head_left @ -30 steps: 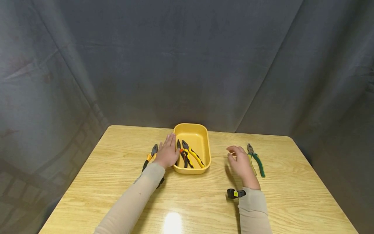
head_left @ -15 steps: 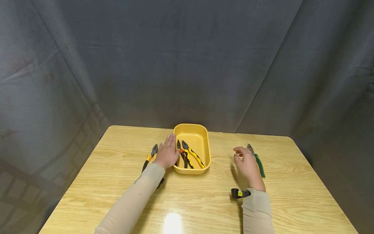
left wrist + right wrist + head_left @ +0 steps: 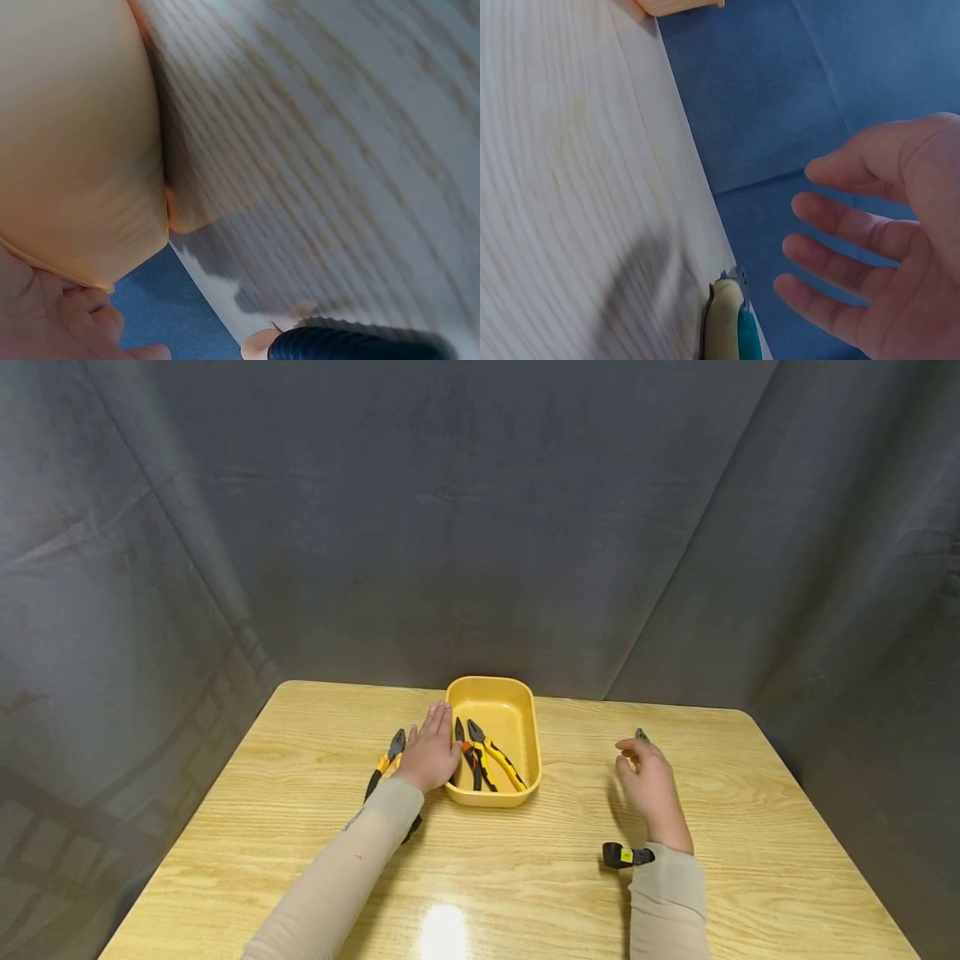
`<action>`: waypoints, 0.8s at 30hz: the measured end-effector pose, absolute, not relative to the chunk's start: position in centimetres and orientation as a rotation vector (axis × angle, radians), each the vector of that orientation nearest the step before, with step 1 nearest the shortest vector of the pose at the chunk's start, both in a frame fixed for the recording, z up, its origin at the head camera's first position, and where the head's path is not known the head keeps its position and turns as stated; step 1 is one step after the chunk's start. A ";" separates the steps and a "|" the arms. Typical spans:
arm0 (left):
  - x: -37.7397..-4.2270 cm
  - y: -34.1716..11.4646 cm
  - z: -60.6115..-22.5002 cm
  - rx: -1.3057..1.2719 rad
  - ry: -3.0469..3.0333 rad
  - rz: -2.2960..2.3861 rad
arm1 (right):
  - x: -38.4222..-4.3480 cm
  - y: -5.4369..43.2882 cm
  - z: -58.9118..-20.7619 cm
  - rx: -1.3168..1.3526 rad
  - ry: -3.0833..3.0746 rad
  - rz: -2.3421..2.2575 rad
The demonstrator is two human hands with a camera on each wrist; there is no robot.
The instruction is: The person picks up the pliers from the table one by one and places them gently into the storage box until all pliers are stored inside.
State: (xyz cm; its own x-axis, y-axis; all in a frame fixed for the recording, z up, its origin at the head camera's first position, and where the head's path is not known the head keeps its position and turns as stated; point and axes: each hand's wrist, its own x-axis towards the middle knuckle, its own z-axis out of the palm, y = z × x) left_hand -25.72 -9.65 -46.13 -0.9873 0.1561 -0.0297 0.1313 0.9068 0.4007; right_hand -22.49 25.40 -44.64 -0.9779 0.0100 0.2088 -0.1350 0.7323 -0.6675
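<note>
My left hand (image 3: 429, 758) rests with straight fingers on the left rim of a yellow plastic tray (image 3: 534, 735). Inside the tray lie yellow-and-black pliers (image 3: 477, 735) and pliers with orange-and-black handles (image 3: 468, 752). My right hand (image 3: 651, 785) hovers over green-handled pliers (image 3: 641, 735), mostly hidden beneath it in the head view. Its fingers are loosely bent and hold nothing. The right wrist view shows these pliers (image 3: 735, 322) below and left of the fingers, apart from them.
Another pair of pliers with orange-and-black handles (image 3: 386, 766) lies on the wooden table (image 3: 510, 877) left of the tray, partly behind my left arm. Dark grey cloth (image 3: 480, 527) hangs behind the table's far edge.
My right hand has moved to the right, covering more of the green-handled pliers. My left hand and the tray have stayed in place.
</note>
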 end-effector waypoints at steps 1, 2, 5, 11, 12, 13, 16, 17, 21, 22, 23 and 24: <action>-25.7 -9.7 -46.1 0.225 3.007 0.616 | -22.5 25.5 -44.7 0.094 -2.731 1.080; -25.7 -9.7 -46.1 0.226 3.008 0.615 | -22.4 25.6 -44.7 0.090 -2.729 1.079; -25.7 -9.7 -46.1 0.226 3.011 0.614 | -22.3 25.9 -44.7 0.076 -2.731 1.073; -25.7 -9.7 -46.1 0.222 3.005 0.627 | -22.1 26.5 -44.5 0.028 -2.733 1.089; -25.7 -9.7 -46.1 0.226 3.005 0.637 | -22.0 26.7 -44.6 0.015 -2.737 1.096; -25.7 -9.7 -46.1 0.229 3.005 0.640 | -22.0 26.8 -44.6 0.001 -2.740 1.104; -25.6 -9.6 -46.2 0.237 3.001 0.651 | -21.8 27.2 -44.9 -0.050 -2.758 1.131; -25.6 -9.6 -46.3 0.238 3.001 0.654 | -21.7 27.4 -45.0 -0.064 -2.761 1.130; -25.6 -9.6 -46.6 0.237 3.002 0.641 | -21.6 28.1 -45.3 -0.116 -2.776 1.141; -25.6 -9.6 -46.7 0.235 3.003 0.640 | -21.6 28.3 -45.3 -0.125 -2.775 1.140; -25.7 -9.6 -46.7 0.234 3.004 0.635 | -21.6 28.4 -45.4 -0.133 -2.771 1.140; -25.7 -9.6 -46.7 0.235 3.007 0.631 | -21.6 28.6 -45.4 -0.144 -2.769 1.144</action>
